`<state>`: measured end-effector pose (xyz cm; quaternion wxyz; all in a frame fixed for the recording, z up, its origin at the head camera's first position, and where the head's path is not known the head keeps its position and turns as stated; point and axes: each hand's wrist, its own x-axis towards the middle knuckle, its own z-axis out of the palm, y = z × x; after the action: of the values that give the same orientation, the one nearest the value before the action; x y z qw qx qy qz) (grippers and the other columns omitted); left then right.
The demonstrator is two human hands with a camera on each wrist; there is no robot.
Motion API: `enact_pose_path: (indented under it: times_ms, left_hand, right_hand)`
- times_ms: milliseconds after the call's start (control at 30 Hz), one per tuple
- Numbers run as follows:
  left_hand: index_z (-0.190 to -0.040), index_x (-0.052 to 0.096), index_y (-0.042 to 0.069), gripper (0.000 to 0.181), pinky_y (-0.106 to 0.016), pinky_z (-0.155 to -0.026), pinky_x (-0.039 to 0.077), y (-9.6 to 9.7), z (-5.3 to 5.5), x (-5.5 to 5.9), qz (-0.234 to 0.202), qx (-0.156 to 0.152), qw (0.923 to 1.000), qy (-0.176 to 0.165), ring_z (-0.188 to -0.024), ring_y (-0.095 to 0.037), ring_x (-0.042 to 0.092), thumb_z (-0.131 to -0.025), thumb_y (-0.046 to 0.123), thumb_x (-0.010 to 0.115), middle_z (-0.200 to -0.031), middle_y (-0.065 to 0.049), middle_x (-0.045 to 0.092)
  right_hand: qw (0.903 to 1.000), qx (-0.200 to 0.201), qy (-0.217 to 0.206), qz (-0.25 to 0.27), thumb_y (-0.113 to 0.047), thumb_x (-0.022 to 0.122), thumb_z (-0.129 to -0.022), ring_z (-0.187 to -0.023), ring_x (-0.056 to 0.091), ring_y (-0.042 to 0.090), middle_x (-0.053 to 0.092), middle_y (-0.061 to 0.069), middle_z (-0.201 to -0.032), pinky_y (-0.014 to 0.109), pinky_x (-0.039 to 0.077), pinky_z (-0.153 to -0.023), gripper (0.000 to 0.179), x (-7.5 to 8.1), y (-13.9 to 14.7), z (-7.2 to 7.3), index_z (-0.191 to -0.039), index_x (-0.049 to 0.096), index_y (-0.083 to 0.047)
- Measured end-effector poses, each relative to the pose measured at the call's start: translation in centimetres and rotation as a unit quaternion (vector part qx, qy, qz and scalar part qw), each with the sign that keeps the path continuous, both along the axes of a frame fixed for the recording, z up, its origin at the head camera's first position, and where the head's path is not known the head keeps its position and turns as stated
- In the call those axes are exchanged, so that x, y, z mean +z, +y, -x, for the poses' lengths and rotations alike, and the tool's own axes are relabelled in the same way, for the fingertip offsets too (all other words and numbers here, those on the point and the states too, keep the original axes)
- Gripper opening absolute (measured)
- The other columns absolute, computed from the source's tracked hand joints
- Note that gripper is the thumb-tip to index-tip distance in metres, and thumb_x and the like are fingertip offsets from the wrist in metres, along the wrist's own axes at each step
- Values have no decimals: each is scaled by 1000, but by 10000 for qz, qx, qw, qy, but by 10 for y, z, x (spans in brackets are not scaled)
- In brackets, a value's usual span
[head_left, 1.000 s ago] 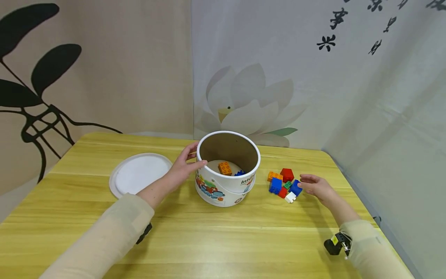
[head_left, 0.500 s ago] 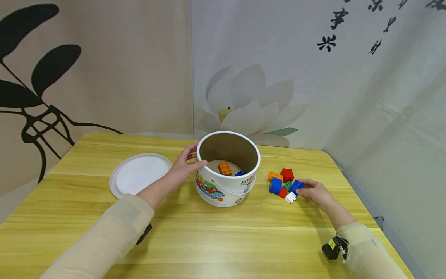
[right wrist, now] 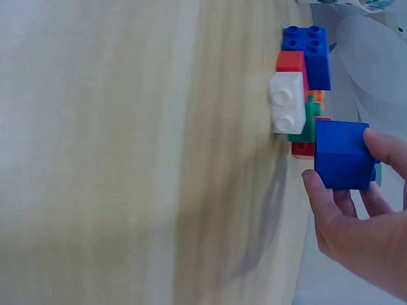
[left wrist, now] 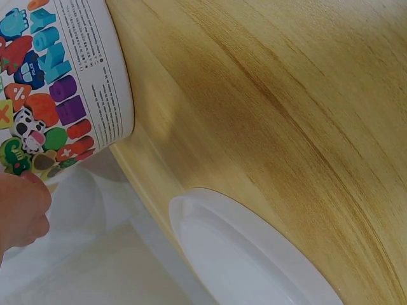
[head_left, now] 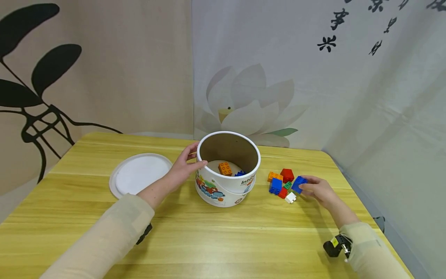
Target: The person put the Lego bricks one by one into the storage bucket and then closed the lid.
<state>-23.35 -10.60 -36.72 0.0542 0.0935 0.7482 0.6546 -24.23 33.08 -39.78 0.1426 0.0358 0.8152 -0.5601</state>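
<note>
Pinching a blue block (right wrist: 344,155) between thumb and fingertips with the right hand (head_left: 319,191); resting spread against a white bucket (head_left: 228,198) with the left hand (head_left: 182,168), thumb at the near-left rim, fingers farther back along the outer wall. Seemingly held clear of the table (head_left: 209,240), at the right edge of a loose cluster of bricks, though hard to be certain about contact underneath. In judgement, one relation to mind most: bucket to the left of the blue block and slightly farther from the body, cluster in between, raised rim on the way; right hand on the block, left hand well apart from it.

As for looks: plain, even blue, smooth flat faces toward the right wrist camera, nearly cube-like there, studs mostly out of sight. Tipped in the head view, with a long axis too foreshortened to fix.

Beside it, in the cluster: a white brick (head_left: 290,198), a green brick (head_left: 287,185), two red bricks (head_left: 287,175), an orange brick (head_left: 275,176) and a second blue brick (head_left: 275,186). Inside the upright bucket, an orange piece (head_left: 225,169) and a blue piece (head_left: 240,173). Farther left, beyond the bucket, a round white lid (head_left: 143,172) lying flat.
</note>
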Motion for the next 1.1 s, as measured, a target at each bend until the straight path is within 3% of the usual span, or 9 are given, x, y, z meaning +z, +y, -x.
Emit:
enact_pose_path:
  times_ms: [200, 400, 600, 867, 1000, 1100]
  left_hand:
    - [-147, 24, 13, 68, -52, -106, 33, 0, 1, -1, -9, 3, 10000, 9, -134, -34, 28, -90, 16, 59, -148, -16, 28]
    - [-147, 24, 13, 68, -53, -106, 33, 0, 2, -1, 2, -8, 10000, 7, -134, -34, 28, -89, 16, 60, -148, -16, 27]
    - [-147, 24, 14, 68, -52, -107, 33, 0, 1, -1, 40, 14, 10000, -18, -134, -34, 28, -89, 16, 60, -148, -15, 27]
    - [-147, 24, 14, 68, -53, -107, 33, -1, 1, -2, 57, 12, 10000, -57, -134, -34, 27, -90, 17, 60, -148, -15, 27]
    - [-147, 24, 14, 68, -53, -107, 33, -1, 2, -2, 44, -1, 10000, -42, -134, -34, 28, -90, 18, 60, -149, -15, 27]
    - [-147, 24, 14, 68, -52, -106, 33, -1, 2, -3, 38, -11, 10000, -21, -134, -33, 28, -90, 18, 60, -149, -15, 27]
  right_hand:
    - [9999, 46, 145, -13, -10, 57, -91, -87, 58, -3, 51, 3, -113, 27, 52, -89, 62, 12, -1, 4, -141, 27, 11]
    - [9996, 89, 241, -145, -11, 55, -93, -86, 56, -4, 43, 17, -126, 22, 51, -88, 62, 28, -7, 8, -142, 25, 10]
    - [9989, 196, 326, -286, -15, 54, -94, -86, 56, -4, 43, 19, -128, 17, 51, -85, 61, 43, -15, 12, -143, 26, 8]
    - [9980, 403, 459, -171, -12, 54, -93, -86, 57, -4, 48, 10, -119, 14, 50, -83, 60, 64, -31, 18, -142, 28, 7]
    - [9975, 497, 475, -158, -12, 53, -93, -88, 56, -5, 39, 23, -135, 13, 49, -84, 59, 75, -42, 20, -143, 27, 6]
    - [9970, 560, 466, -276, -14, 53, -94, -93, 54, -2, 30, 26, -144, 18, 48, -92, 59, 82, -51, 22, -144, 27, 3]
